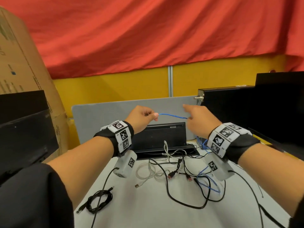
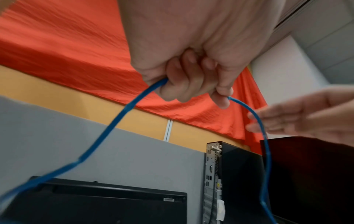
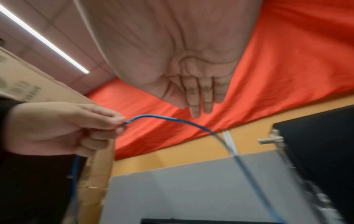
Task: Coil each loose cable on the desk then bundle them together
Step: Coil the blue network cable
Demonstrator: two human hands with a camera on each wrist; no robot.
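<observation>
A thin blue cable (image 1: pixel 172 116) (image 2: pixel 122 112) (image 3: pixel 162 119) stretches in the air between my two raised hands. My left hand (image 1: pixel 144 115) (image 2: pixel 191 78) (image 3: pixel 67 128) pinches it between thumb and curled fingers, and a second strand hangs down from the fist. My right hand (image 1: pixel 195 117) (image 2: pixel 296 118) (image 3: pixel 199 98) is beside the cable with its fingers straight, not gripping it. The rest of the blue cable drops to a loop (image 1: pixel 207 183) on the desk (image 1: pixel 148 214). A coiled black cable (image 1: pixel 98 201) lies at the front left. Loose white cables (image 1: pixel 148 171) and black cables (image 1: pixel 181 195) lie tangled in the middle.
A black screen (image 1: pixel 161 135) leans against a grey panel (image 1: pixel 102 119) at the back of the desk. A black computer tower (image 1: pixel 230 112) stands at the right. Dark equipment (image 1: pixel 21 129) and a cardboard box (image 1: pixel 19 63) stand at the left.
</observation>
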